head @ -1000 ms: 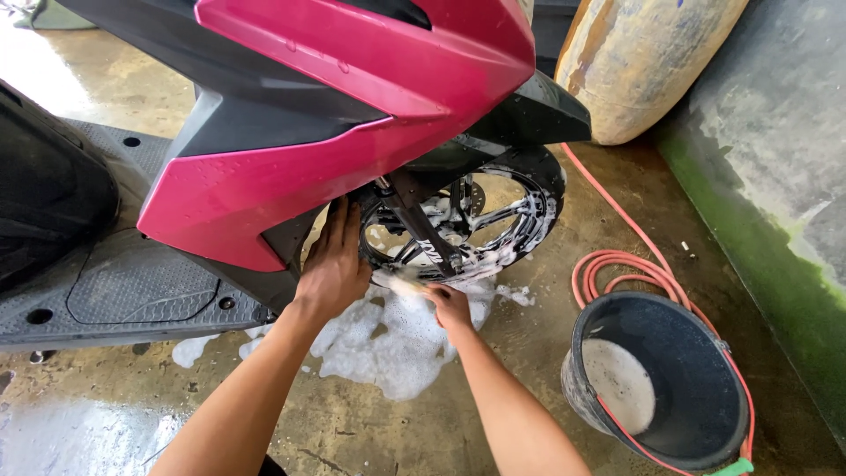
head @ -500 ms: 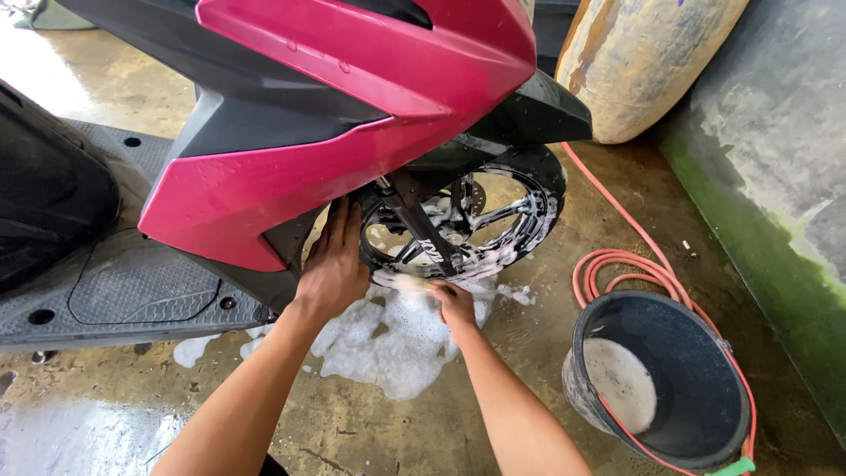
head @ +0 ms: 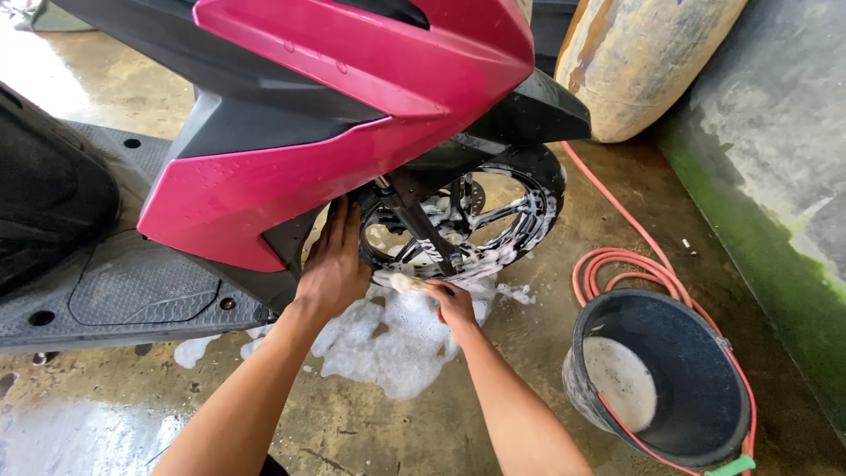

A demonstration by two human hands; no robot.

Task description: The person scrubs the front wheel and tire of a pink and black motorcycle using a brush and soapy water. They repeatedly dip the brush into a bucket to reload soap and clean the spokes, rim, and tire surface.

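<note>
Left hand (head: 333, 264) flat, fingers (head: 339, 225) spread against the scooter's front wheel (head: 467, 220); right hand (head: 449, 300) fingers pinching a soapy sponge (head: 404, 283) at the wheel's lower rim, above foam (head: 388, 339) on the floor (head: 370, 432).

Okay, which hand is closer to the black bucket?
Right. The right hand works at the soapy wheel, on the side toward the black bucket; the left hand rests farther away.

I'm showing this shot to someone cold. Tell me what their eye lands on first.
First the magenta scooter panel filling the upper middle. Below it the soapy front wheel, where the left hand rests on the tyre and the right hand presses a sudsy sponge to the rim above foam. A black bucket sits lower right.
</note>
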